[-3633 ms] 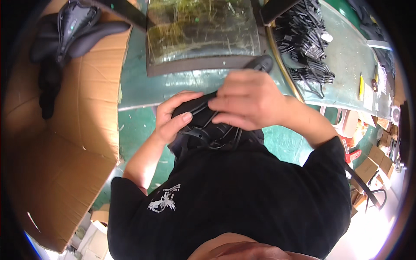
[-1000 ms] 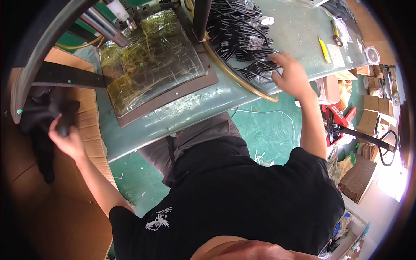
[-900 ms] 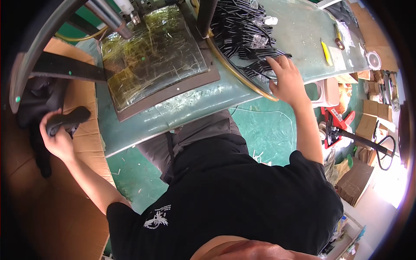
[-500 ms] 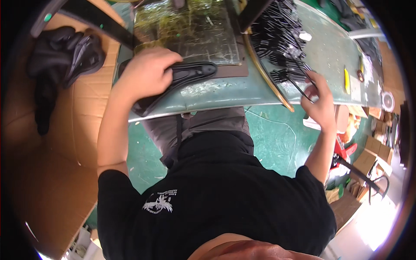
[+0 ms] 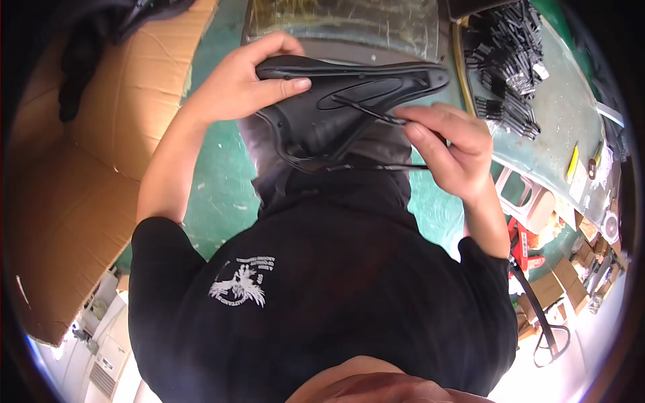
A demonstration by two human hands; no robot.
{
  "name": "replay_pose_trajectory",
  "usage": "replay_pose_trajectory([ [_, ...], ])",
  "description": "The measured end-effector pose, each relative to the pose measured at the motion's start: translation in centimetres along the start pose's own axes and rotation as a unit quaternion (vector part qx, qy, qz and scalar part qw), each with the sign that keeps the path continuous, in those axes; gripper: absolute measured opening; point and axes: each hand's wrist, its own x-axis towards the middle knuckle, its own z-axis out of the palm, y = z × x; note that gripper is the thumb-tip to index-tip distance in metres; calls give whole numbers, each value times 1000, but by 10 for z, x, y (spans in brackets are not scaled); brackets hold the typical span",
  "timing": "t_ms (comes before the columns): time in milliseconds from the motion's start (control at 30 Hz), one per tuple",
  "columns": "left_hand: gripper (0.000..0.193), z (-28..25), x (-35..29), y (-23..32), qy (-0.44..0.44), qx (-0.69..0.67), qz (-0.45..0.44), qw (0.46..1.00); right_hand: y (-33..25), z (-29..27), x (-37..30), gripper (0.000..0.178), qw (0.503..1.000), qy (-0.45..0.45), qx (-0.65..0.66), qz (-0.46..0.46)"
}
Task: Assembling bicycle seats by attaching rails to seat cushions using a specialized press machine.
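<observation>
My left hand (image 5: pixel 242 84) grips a black bicycle saddle (image 5: pixel 306 124) at its far left edge, thumb on the face turned up toward me. That face shows a raised rim and a long oval outline, and the narrow nose points right. My right hand (image 5: pixel 457 144) is closed on a thin black bent saddle rail (image 5: pixel 368 110). One arm of the rail lies over the saddle by the oval; the other runs along the saddle's near edge. Whether the rail touches the saddle I cannot tell.
A heap of similar black rails (image 5: pixel 507 57) lies on the green table (image 5: pixel 554 127) at the right, beside a yellow strip (image 5: pixel 463 74). Behind the saddle is a clear-covered panel (image 5: pixel 349 27). A cardboard box (image 5: pixel 87 181) stands left, a pale stool (image 5: pixel 527 201) to the right.
My left hand has lifted the saddle off the table edge and toward me. My right hand has brought the rail leftward from beside the heap to the saddle.
</observation>
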Motion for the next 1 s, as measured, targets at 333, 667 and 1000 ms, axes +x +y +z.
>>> replay_pose_trajectory([
  [333,47,77,-50,-49,41,-221,72,972,12,18,-13,16,993,-111,-39,-19],
  [667,63,74,-53,-38,-78,-251,-15,965,-1,28,10,22,962,-170,-90,-195],
  [1000,38,83,-51,-37,-5,-215,85,973,1,33,17,19,966,-160,-86,-184],
])
